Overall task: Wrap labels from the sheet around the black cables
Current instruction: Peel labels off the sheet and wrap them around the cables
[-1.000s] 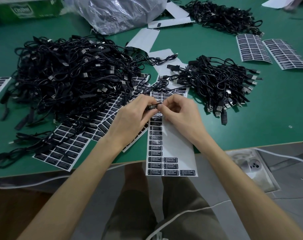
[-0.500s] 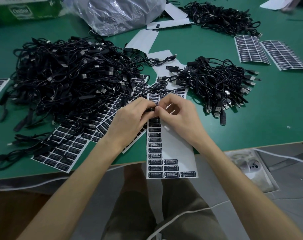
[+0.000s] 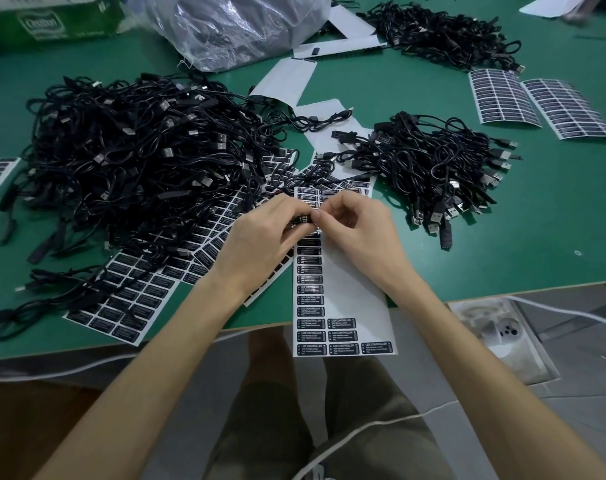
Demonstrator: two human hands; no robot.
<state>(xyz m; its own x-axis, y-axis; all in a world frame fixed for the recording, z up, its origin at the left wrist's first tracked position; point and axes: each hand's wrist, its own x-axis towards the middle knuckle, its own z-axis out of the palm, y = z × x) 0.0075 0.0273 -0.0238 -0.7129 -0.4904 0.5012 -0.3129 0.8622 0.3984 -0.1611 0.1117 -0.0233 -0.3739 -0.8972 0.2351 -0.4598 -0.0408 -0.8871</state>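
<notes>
While our left hand [image 3: 260, 237] and right hand [image 3: 360, 230] both pinch the cable [image 3: 295, 224] over the sheet [image 3: 350, 292] near the surface's [image 3: 502, 254] front edge, we should keep the label [image 3: 304, 218] square, pull it taut and press its ends together.

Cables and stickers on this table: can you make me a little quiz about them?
1. True or false: the left hand and right hand both pinch one cable above the label sheet.
2. Where does the bigger cable pile lie? A: left of the hands. B: right of them. C: on the floor.
3. Fill in: the sheet's nearest row holds ____ labels.
Key: 1 true; 2 A; 3 three.
</notes>
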